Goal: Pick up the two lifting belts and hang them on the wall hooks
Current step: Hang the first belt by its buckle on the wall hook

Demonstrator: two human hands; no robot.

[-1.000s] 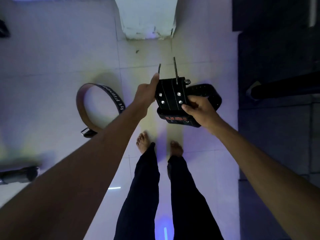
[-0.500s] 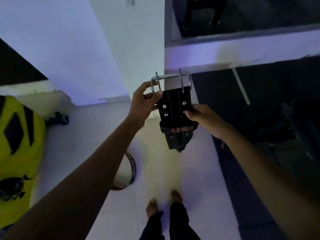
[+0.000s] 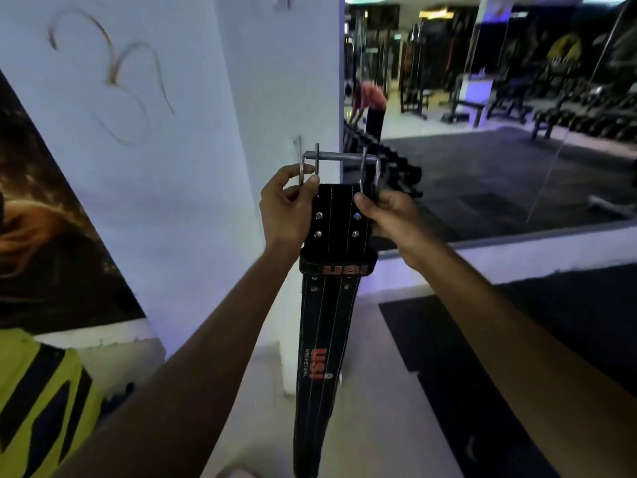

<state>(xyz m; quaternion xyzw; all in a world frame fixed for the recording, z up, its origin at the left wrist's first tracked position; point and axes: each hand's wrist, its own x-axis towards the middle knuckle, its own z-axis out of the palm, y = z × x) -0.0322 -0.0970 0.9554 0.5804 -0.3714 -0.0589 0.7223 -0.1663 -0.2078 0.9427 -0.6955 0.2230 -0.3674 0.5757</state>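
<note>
And the view is up off the floor now: a second ago the belt was bunched low over the tiles, and here the black belt (image 3: 325, 339) is raised in front of the white wall (image 3: 172, 201) and hanging out long, its tail running down past the bottom edge of the view. The left hand (image 3: 284, 212) has its fingers pinched on the left side of the metal buckle (image 3: 339, 163), the right hand (image 3: 386, 215) is closed on the belt's top right corner just under the buckle, thumb pressed on the leather. That puts the buckle's open frame on top and ready to go over a hook, so by my reading the first belt is picked up and the hanging is about to begin. A small fitting (image 3: 297, 141) shows on the wall just behind the buckle and another (image 3: 281, 1) higher up; both are too blurred to call as hooks for certain. The second belt has dropped out of sight and remains to be fetched. Around: a dark poster (image 3: 51, 219) left, something yellow and black (image 3: 38, 401) lower left, a big mirror (image 3: 499, 115) right with gym gear reflected. Nothing stands between buckle and wall.
</note>
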